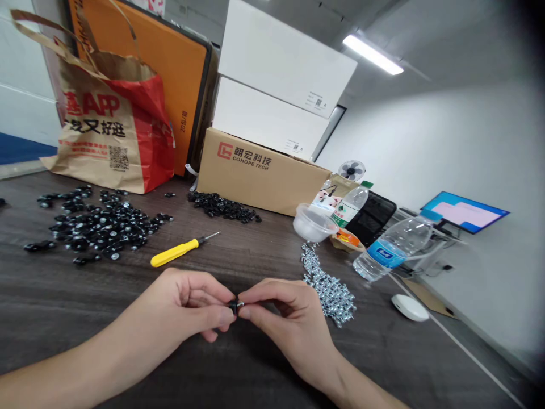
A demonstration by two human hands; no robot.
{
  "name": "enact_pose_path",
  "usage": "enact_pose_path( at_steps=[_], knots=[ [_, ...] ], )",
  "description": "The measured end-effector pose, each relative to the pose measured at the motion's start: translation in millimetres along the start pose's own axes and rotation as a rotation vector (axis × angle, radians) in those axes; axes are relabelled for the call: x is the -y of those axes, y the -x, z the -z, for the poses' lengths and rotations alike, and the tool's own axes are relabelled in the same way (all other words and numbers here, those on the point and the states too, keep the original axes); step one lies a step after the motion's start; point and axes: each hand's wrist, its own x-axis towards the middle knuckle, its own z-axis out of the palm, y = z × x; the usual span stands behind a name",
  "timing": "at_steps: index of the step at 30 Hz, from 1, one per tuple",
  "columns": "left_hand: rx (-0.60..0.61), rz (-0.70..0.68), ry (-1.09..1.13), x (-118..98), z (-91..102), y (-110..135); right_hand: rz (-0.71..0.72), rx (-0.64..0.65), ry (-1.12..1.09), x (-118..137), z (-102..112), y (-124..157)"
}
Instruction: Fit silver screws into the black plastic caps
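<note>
Room survey from the head view. Grey ceiling [430, 28] at 1 o'clock carries a lit strip light [373, 54], the main visible light source. White wall [460, 136] fills 3 o'clock, evenly lit, with a monitor [464, 212] showing a blue and pink screen just in front of it at 2 o'clock. Second white wall [23, 96] at 10 o'clock, with a dark blue band [21, 149] low along it at 9 o'clock. Dark wood-grain surface [63, 295] spans 6 to 9 o'clock. Grey floor [489, 363] shows past its edge at 4 o'clock, a flat piece of cardboard [427, 298] lying there.
</note>
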Motion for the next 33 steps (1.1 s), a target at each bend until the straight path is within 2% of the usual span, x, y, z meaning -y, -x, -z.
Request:
enact_pose_path(
  at_steps=[9,16,25,30,33],
  knots=[
    [-0.046,-0.066,-0.080,0.2,0.6,2.6,0.110,0.007,0.138,2.6,-0.1,2.5],
    [-0.060,-0.079,-0.111,-3.1,-2.3,6.2,0.110,-0.004,0.052,2.4,-0.9,2.7],
    [-0.054,-0.104,-0.122,0.9,-1.4,4.3,0.052,0.022,0.022,2.6,-0.4,1.1],
    [-0.069,-0.105,-0.137,-1.8,-2.8,6.3,-0.058,-0.064,-0.074,1.3,-2.9,3.1],
    [-0.088,-0.093,-0.148,-4.7,-4.3,8.5,-0.070,-0.051,-0.060,2.0,-2.7,3.7]
  ],
)
